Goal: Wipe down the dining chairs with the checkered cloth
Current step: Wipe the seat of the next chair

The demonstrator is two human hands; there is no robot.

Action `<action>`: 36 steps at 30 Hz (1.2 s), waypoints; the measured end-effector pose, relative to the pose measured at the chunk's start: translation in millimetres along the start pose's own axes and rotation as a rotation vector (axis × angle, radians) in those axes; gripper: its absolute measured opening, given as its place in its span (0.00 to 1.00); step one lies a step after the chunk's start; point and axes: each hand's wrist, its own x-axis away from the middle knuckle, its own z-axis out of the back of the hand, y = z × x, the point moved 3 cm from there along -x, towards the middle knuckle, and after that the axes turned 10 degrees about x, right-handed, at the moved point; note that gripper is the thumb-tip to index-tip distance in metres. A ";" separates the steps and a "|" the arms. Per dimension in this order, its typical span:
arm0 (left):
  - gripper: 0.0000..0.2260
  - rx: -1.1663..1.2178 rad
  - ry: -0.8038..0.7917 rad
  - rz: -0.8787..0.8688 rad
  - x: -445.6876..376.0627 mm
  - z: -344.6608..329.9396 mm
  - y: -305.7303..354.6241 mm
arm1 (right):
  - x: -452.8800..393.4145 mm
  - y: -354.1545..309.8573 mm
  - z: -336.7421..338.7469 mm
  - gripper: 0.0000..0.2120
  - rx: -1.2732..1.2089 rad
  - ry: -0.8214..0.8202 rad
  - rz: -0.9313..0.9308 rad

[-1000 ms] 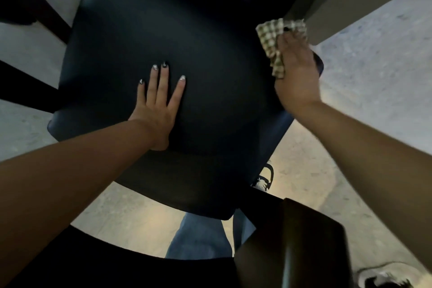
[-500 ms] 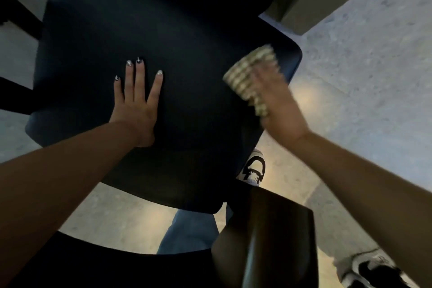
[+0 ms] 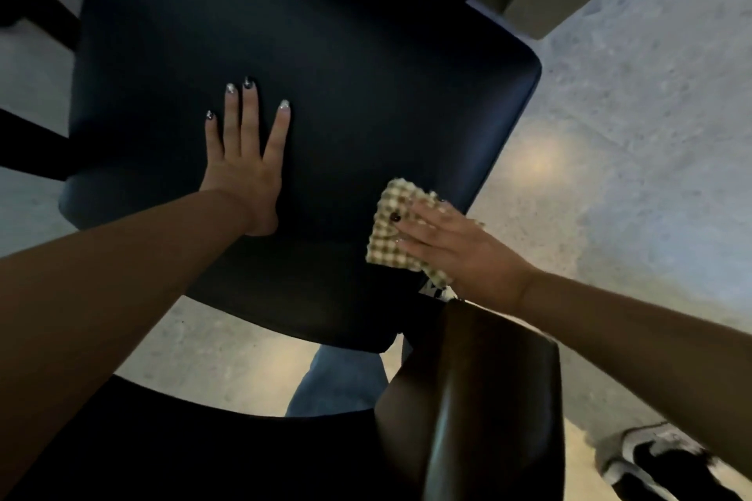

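A pale speckled floor (image 3: pixel 635 126), a black-and-white shoe (image 3: pixel 667 464) at lower right, and a blue-jeaned leg (image 3: pixel 337 382).

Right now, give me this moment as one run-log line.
phase: wiping seat | left hand: flat on chair seat, bracing | right hand: presses checkered cloth on seat's near right edge | fingers: straight

My left hand (image 3: pixel 244 171) lies flat on the chair seat (image 3: pixel 346 73), left of centre. My right hand (image 3: pixel 460 252) presses the cloth (image 3: pixel 390 232) on its near-right edge, seemingly overhanging slightly.
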 end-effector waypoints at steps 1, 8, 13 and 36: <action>0.67 0.015 0.010 -0.014 -0.1 -0.6 -1.3 | -9.8 1.9 7.9 0.22 -0.073 -0.008 0.027; 0.66 0.100 0.092 -0.182 -3.5 -2.9 -17.7 | -117.0 -27.6 33.0 0.21 -0.214 -0.115 0.446; 0.64 0.126 0.104 -0.187 2.4 -9.6 -55.3 | -125.8 -86.4 -36.2 0.23 0.280 -0.410 0.957; 0.62 0.532 0.247 0.218 10.8 -36.4 -61.0 | -151.6 -2.7 11.2 0.24 0.067 0.143 -0.078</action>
